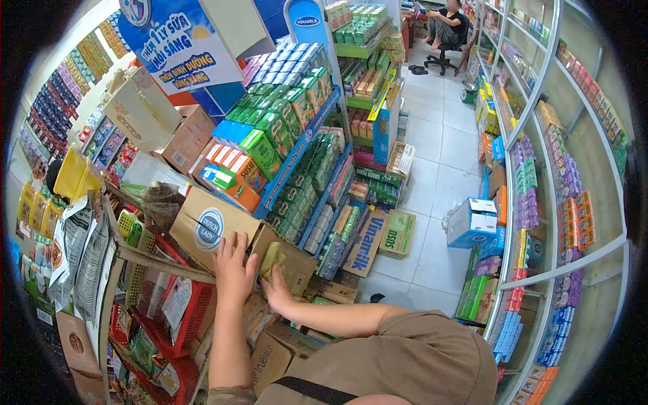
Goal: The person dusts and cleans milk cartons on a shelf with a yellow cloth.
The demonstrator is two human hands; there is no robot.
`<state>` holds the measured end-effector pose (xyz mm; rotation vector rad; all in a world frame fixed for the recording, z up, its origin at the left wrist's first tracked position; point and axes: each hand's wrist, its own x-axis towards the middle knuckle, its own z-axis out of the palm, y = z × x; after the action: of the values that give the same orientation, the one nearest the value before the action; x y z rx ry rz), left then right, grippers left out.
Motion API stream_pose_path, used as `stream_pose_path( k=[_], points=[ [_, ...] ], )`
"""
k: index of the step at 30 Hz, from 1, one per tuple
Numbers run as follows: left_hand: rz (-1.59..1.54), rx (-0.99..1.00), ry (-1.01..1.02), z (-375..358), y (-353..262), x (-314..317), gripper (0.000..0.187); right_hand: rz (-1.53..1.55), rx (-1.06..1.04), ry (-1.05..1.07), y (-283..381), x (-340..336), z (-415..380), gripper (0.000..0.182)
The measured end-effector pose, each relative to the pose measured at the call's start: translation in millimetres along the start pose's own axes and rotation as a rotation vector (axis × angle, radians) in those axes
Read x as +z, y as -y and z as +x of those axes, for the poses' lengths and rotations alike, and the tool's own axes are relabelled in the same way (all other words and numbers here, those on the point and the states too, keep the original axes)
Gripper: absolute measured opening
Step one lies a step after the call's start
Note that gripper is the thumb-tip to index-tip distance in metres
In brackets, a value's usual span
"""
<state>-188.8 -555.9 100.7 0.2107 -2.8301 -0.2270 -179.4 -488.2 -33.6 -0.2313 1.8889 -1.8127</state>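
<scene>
"While the left hand (pixel 233 262) lies on the Dutch Lady carton (pixel 229 219), how are its fingers set?"

"Spread a little, palm down across the carton's near edge, gripping nothing."

"And the right hand (pixel 279 294)?"

"Its fingers are bent on a bunched yellow-green cloth (pixel 271 256), holding it against the carton's right side."

"So where does the cloth sit exactly?"

"Touching that cardboard side, just right of the left hand."

"What's around the carton?"

"Just beyond it, orange SuSu packs (pixel 251 177). To its right, a rack of green drink packs (pixel 293 202); past that, a Vinamilk carton (pixel 364 243) and a green SuSu carton (pixel 397 234) on the tiled floor (pixel 432 169). Below it and to the left, a red plastic basket (pixel 194 307); below it on the near side, a true MILK carton (pixel 270 361)."

"Anyone else?"

"Far beyond the carton, a person (pixel 447 27) in an office chair (pixel 442 59)."
</scene>
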Motion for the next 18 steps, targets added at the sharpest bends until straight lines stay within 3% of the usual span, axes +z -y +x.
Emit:
stream_pose_path(
  k=[6,9,14,18],
  points=[
    [-0.011,0.006,-0.006,-1,0,0,0.049,-0.248,-0.182,0.066,-65,-11,14,0.066],
    [-0.005,0.015,-0.007,-1,0,0,0.05,-0.157,-0.051,-0.185,-122,-5,45,0.058],
    [-0.003,0.026,-0.021,-2,2,2,0.051,-0.341,0.121,0.058,-167,-45,91,0.041],
    [0.007,0.023,-0.029,-1,3,6,0.05,0.283,0.465,-0.024,-132,-28,83,0.04]
  ],
)
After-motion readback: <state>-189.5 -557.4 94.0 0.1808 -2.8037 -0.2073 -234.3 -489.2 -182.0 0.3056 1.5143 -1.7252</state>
